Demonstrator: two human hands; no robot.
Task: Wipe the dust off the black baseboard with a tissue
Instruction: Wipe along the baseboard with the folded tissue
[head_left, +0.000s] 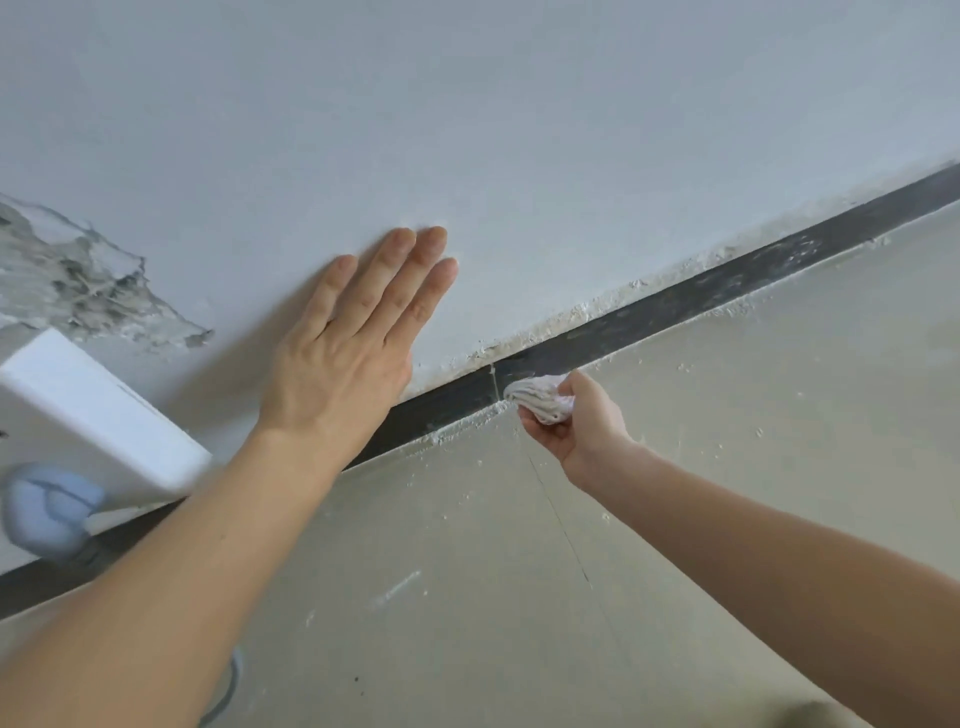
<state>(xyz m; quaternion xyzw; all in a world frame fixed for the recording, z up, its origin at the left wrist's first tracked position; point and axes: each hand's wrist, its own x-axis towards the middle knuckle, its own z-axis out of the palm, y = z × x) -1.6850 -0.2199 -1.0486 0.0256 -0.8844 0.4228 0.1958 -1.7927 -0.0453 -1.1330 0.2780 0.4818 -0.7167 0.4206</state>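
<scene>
View from above of a person's two bare arms reaching toward the foot of a white wall (571, 130). A black baseboard (727, 283) runs diagonally from lower left to upper right where the wall meets a beige floor (753, 493). White dust and crumbs of plaster lie along the baseboard's top and bottom edges and are scattered on the floor near it.

The left hand (358, 332) lies flat against the wall just above the baseboard, fingers straight and close together, holding nothing.

The right hand (576, 421) has its fingers curled round a crumpled white tissue (540, 397), which it holds against the baseboard's face, just right of a thin vertical joint (492, 382) in the board.

At far left, a patch of broken plaster (78, 280) exposes grey material. Below it sits a white box-shaped object (93, 410), with a blurred pale blue object (47, 512) beside it.
</scene>
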